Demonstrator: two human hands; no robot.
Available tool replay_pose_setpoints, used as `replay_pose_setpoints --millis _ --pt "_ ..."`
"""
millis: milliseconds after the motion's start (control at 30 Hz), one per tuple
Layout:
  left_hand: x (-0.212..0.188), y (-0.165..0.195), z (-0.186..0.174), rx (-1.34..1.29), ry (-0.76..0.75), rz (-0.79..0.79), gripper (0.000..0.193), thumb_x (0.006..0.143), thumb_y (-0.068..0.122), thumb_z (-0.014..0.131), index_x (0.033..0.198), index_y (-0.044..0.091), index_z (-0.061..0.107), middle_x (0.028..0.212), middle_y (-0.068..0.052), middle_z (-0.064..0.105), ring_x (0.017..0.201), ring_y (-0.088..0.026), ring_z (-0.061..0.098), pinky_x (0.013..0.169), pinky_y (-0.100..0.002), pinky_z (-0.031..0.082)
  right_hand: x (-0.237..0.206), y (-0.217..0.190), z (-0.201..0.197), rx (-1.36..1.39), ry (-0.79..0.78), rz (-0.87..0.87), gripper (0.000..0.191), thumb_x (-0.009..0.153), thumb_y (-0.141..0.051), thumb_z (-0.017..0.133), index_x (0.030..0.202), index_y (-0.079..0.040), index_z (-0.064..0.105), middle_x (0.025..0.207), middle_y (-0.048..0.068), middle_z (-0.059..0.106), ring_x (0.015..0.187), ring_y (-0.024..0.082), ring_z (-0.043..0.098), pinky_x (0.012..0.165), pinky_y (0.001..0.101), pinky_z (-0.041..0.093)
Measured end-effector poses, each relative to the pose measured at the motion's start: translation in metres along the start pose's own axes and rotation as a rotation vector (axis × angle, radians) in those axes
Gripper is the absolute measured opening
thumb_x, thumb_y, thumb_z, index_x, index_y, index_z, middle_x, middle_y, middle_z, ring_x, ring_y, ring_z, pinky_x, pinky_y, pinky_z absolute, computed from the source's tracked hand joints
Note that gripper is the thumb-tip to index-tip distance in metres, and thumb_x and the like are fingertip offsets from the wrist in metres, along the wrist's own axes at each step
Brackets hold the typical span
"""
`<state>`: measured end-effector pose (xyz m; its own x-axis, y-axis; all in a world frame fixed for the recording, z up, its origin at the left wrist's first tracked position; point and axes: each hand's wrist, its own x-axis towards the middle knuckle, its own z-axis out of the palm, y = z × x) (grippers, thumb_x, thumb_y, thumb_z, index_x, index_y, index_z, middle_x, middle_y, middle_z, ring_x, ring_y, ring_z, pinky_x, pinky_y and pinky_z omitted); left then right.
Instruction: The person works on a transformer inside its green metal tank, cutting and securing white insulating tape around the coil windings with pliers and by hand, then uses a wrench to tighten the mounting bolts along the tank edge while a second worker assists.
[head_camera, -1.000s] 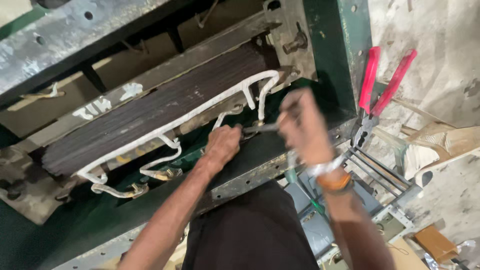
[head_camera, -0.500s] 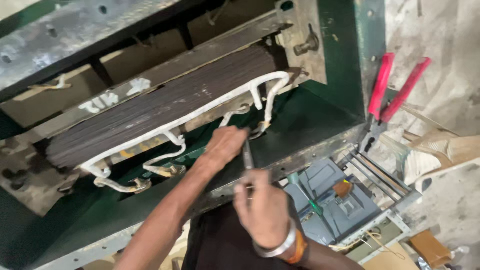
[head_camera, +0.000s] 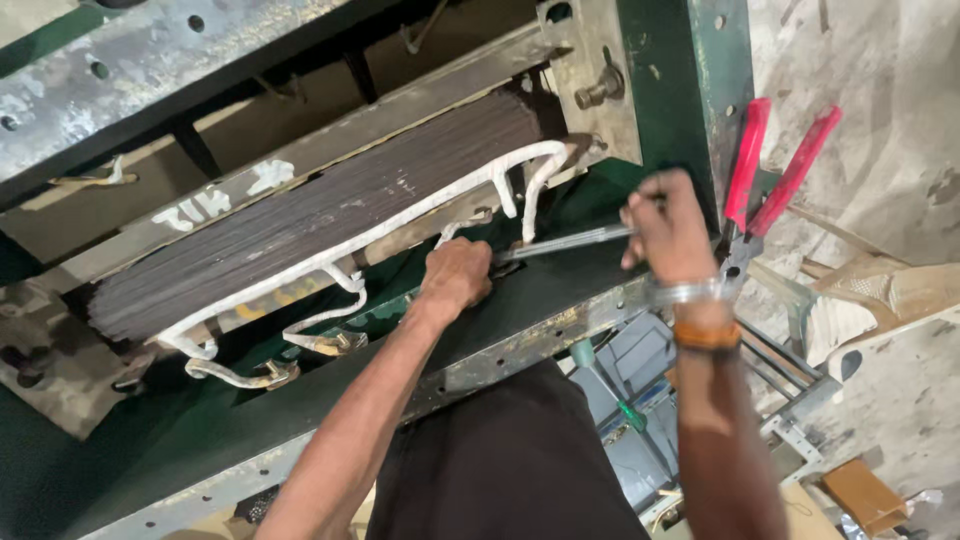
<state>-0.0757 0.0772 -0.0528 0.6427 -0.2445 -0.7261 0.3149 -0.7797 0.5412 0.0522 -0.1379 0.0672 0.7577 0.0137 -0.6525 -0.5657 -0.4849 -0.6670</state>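
Note:
My left hand (head_camera: 455, 277) is closed down inside the green metal frame (head_camera: 690, 110), at the head end of a long steel spanner (head_camera: 565, 241) under the dark stack of laminated plates (head_camera: 320, 215). My right hand (head_camera: 668, 225) grips the spanner's free end near the frame's right post. White sleeved leads (head_camera: 400, 225) run along the stack's lower edge and end in metal lugs (head_camera: 270, 375). What the spanner's head sits on is hidden by my left hand.
Red-handled pliers (head_camera: 765, 185) lean against the frame's right post. A bolt (head_camera: 595, 92) sticks out of the grey end plate above. A grey clamp bar (head_camera: 150, 75) with holes crosses the top. Grey panels and a green-handled screwdriver (head_camera: 615, 400) lie below right.
My right hand has swung the spanner's free end from low beside my left hand up and out to the right, towards the frame post. My left hand stays at the spanner's head.

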Motion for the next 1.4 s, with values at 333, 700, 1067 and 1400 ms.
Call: replay_pose_setpoints --millis 333,700,1067,1400 --pt "-0.014 -0.017 0.009 0.028 0.155 0.177 0.014 0.082 0.006 0.067 0.093 0.004 0.075 0.088 -0.025 0.072 0.089 -0.044 0.07 0.073 -0.052 0.056 -0.176 -0.047 0.12 -0.294 -0.028 -0.438 0.018 0.103 -0.014 0.06 0.113 -0.004 0.049 0.082 0.011 0.063 0.065 0.03 0.065 0.058 0.04 0.051" --pt "-0.003 -0.003 0.013 0.078 0.184 0.028 0.02 0.078 0.013 0.073 0.095 0.004 0.076 0.096 -0.02 0.074 0.096 -0.041 0.071 0.08 -0.053 0.056 -0.005 -0.04 0.016 0.109 -0.228 0.037 0.02 0.096 -0.009 0.049 0.116 -0.009 0.049 0.081 0.004 0.059 0.046 0.009 0.048 0.037 0.0257 0.043" --pt "0.016 0.015 -0.015 0.168 -0.001 0.042 0.019 0.084 0.009 0.068 0.099 0.004 0.078 0.103 -0.023 0.074 0.101 -0.039 0.072 0.083 -0.049 0.058 -0.036 0.014 -0.005 -0.393 0.146 -0.299 0.009 0.106 -0.011 0.051 0.113 -0.005 0.051 0.079 0.002 0.063 0.061 0.008 0.055 0.053 0.0269 0.045" --pt "-0.017 -0.028 0.01 0.206 0.251 0.473 0.021 0.094 0.01 0.057 0.1 -0.002 0.072 0.08 -0.023 0.071 0.072 -0.042 0.071 0.06 -0.052 0.057 -0.186 -0.007 0.155 -0.171 -0.359 -0.349 0.015 0.097 -0.011 0.06 0.11 -0.008 0.056 0.09 0.016 0.069 0.083 0.037 0.07 0.069 0.0444 0.054"
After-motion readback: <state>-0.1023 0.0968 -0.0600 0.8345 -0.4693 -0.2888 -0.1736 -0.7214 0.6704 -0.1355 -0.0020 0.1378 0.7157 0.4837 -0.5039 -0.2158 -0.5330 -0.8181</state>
